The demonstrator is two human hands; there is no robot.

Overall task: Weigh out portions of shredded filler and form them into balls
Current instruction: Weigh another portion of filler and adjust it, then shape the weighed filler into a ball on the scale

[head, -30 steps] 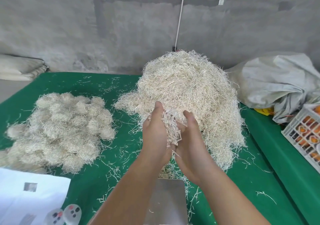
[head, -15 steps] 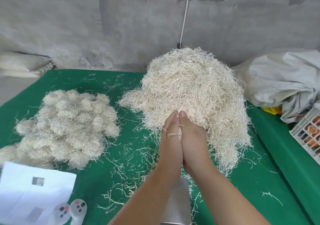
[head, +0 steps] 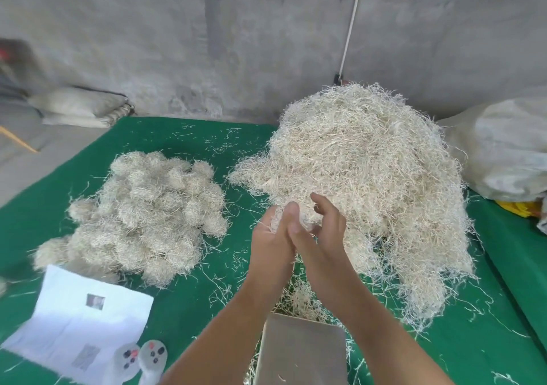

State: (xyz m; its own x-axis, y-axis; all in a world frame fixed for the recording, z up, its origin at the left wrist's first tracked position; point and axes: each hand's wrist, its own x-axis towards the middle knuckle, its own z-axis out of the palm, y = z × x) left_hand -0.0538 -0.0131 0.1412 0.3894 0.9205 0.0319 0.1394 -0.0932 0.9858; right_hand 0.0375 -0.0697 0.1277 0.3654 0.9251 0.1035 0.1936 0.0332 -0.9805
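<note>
My left hand and my right hand meet palm to palm above the table and cup a small wad of shredded filler between them. Pale strands poke out at the fingertips. My right fingers curl loosely over the wad. Just behind my hands rises the big loose filler heap. A pile of finished filler balls lies on the left. The metal scale plate sits below my forearms with a few strands on it.
The green table cloth is strewn with stray strands. A white paper sheet and two small white button devices lie front left. A grey sack lies at the right, folded sacks at the back left.
My hands closed together on the wad, then my right fingers spread and curled. The view has swung left, so the crate on the right is out of sight.
</note>
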